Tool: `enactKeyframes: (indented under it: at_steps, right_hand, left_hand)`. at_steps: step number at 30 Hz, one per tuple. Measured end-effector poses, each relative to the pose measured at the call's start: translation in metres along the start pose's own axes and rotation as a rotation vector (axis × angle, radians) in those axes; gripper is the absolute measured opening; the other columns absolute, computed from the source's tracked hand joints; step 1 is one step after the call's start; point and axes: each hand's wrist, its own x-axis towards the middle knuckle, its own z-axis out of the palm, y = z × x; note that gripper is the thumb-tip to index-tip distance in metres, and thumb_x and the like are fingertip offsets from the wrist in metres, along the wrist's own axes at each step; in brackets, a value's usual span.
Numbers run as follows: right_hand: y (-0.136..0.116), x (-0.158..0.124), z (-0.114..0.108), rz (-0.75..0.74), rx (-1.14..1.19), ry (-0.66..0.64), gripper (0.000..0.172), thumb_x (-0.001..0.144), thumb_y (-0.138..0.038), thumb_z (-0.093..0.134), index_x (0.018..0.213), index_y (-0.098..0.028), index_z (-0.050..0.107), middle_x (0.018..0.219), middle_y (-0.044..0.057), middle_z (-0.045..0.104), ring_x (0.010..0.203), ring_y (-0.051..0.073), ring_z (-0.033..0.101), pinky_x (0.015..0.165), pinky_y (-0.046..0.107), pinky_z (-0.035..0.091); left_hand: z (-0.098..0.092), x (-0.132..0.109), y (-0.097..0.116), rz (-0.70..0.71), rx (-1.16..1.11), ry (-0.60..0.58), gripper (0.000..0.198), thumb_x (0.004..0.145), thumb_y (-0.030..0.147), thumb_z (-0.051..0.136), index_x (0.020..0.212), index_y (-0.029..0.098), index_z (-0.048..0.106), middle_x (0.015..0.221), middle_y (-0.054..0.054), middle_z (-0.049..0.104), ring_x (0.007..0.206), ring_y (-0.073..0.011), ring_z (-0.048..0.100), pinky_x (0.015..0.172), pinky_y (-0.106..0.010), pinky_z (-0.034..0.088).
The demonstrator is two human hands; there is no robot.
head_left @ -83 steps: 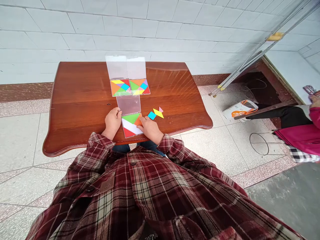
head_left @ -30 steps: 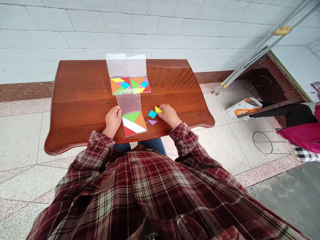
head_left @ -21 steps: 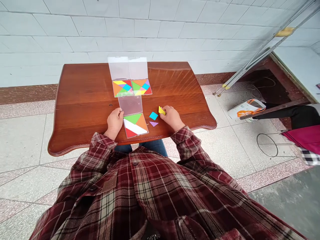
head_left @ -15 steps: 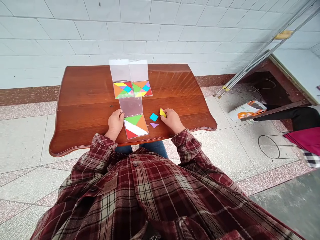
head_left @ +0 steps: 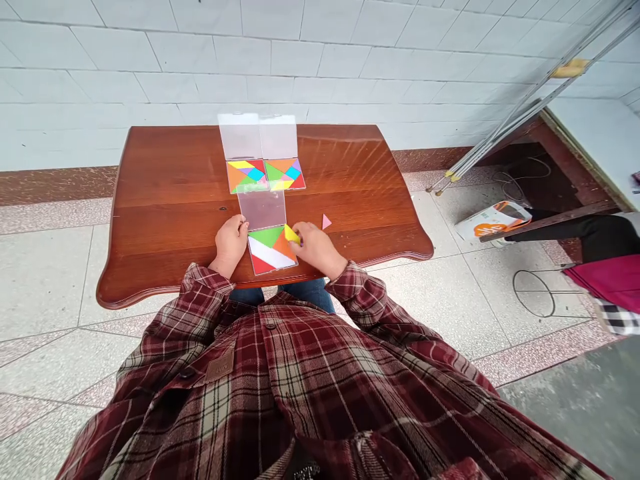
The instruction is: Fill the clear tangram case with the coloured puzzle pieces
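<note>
A polished reddish-brown wooden table (head_left: 165, 200) stands before you against a white tiled wall (head_left: 300, 73). Near its front edge, your 2 hands are apart: your left hand (head_left: 230, 245) rests against a clear plastic case (head_left: 262, 210), and your right hand (head_left: 316, 250) pinches a yellow tangram piece (head_left: 291, 234) above the case's coloured pieces (head_left: 267, 252).

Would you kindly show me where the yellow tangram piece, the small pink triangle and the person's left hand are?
yellow tangram piece (head_left: 291, 234): head view, on its exposed yellow face
small pink triangle (head_left: 326, 221): head view, middle of its face
left hand (head_left: 231, 244): head view, back of the hand
</note>
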Motion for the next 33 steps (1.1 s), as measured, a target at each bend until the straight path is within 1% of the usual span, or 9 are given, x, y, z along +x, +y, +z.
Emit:
enactKeyframes:
  at_steps: [2,4,8,13,21,28,33]
  right_hand:
    - [-0.020,-0.001,0.009,-0.072,-0.014,-0.058,0.027,0.087,-0.029,0.053,0.110,-0.015,0.056,0.104,0.009,0.063,0.096,0.021,0.058,0.080,0.030,0.044]
    - [-0.036,-0.001,0.016,-0.114,-0.044,-0.109,0.029,0.088,-0.029,0.052,0.113,-0.014,0.055,0.106,0.010,0.062,0.098,0.022,0.058,0.081,0.031,0.045]
    - [-0.054,0.001,0.021,-0.124,-0.117,-0.169,0.032,0.090,-0.032,0.050,0.117,-0.014,0.053,0.110,0.012,0.061,0.095,0.024,0.061,0.078,0.033,0.047]
    - [-0.059,0.004,0.022,-0.135,-0.173,-0.200,0.033,0.091,-0.031,0.048,0.119,-0.014,0.053,0.114,0.013,0.060,0.096,0.024,0.062,0.080,0.034,0.048]
    - [-0.060,0.005,0.024,-0.132,-0.157,-0.214,0.033,0.092,-0.029,0.046,0.119,-0.012,0.054,0.113,0.014,0.063,0.098,0.024,0.062,0.083,0.034,0.047]
    - [-0.070,0.008,0.026,-0.175,-0.198,-0.239,0.028,0.094,-0.022,0.037,0.111,-0.010,0.057,0.107,0.017,0.067,0.095,0.026,0.065,0.079,0.033,0.047]
    - [-0.068,0.012,0.020,-0.113,-0.180,-0.257,0.029,0.095,-0.020,0.036,0.113,-0.012,0.058,0.099,0.015,0.070,0.090,0.026,0.067,0.075,0.031,0.046]
  left_hand:
    - [0.001,0.000,0.000,0.011,-0.002,0.006,0.018,0.090,0.029,0.046,0.092,0.020,0.061,0.088,-0.004,0.067,0.082,-0.0185,0.058,0.070,-0.029,0.037]
    - [0.002,-0.001,0.000,0.015,-0.003,0.009,0.017,0.089,0.028,0.046,0.091,0.020,0.061,0.090,-0.004,0.067,0.081,-0.0180,0.058,0.070,-0.028,0.037]
    - [0.003,0.000,-0.001,0.005,-0.004,0.014,0.016,0.089,0.027,0.046,0.090,0.020,0.060,0.089,-0.004,0.067,0.080,-0.0177,0.058,0.068,-0.028,0.036]
    - [0.005,0.000,-0.002,-0.006,-0.002,0.008,0.015,0.089,0.027,0.046,0.090,0.021,0.060,0.089,-0.004,0.067,0.082,-0.0184,0.058,0.069,-0.029,0.037]
    - [0.005,0.000,-0.002,-0.009,0.011,0.004,0.016,0.089,0.028,0.047,0.092,0.021,0.061,0.092,-0.004,0.068,0.084,-0.0186,0.059,0.069,-0.028,0.037]
    - [0.005,0.001,-0.001,-0.026,0.004,-0.002,0.018,0.089,0.029,0.047,0.095,0.022,0.062,0.094,-0.005,0.068,0.085,-0.0189,0.059,0.071,-0.028,0.038]
    - [0.004,0.000,0.000,-0.023,0.000,-0.004,0.018,0.089,0.028,0.046,0.095,0.021,0.061,0.094,-0.005,0.068,0.086,-0.0191,0.059,0.072,-0.028,0.038]
